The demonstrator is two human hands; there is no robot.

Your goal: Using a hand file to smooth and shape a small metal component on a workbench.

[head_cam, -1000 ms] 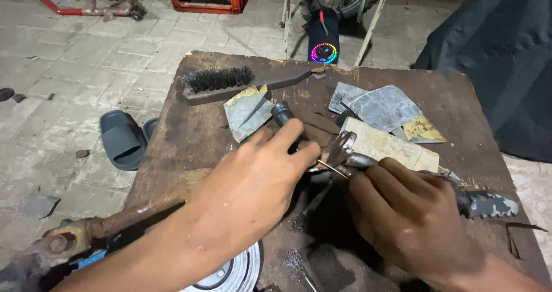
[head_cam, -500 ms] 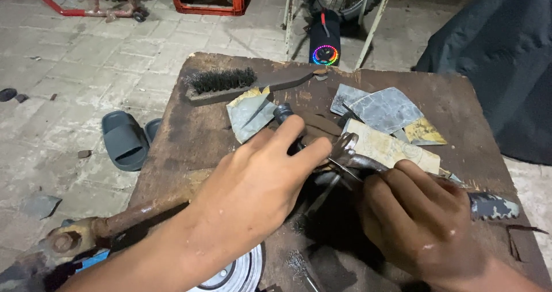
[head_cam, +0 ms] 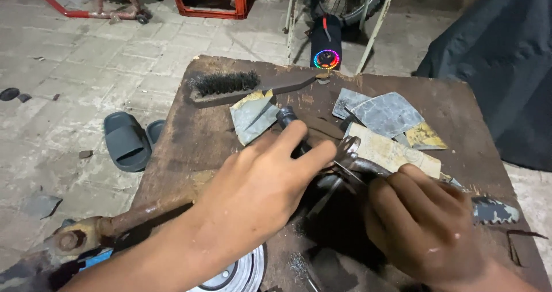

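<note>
Greasy metal part [head_cam: 351, 165], curved and shiny, grasped by left hand [head_cam: 259, 194] and right hand [head_cam: 425, 223].

bench top [head_cam: 195, 137]: your rough, rust-stained wood
brush [head_cam: 221, 85]: wood back, black bristles
sheets [head_cam: 388, 114]: worn matt abrasive paper

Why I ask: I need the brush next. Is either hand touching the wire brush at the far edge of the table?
No: the wire brush lies apart from both the left hand and the right hand.
</note>
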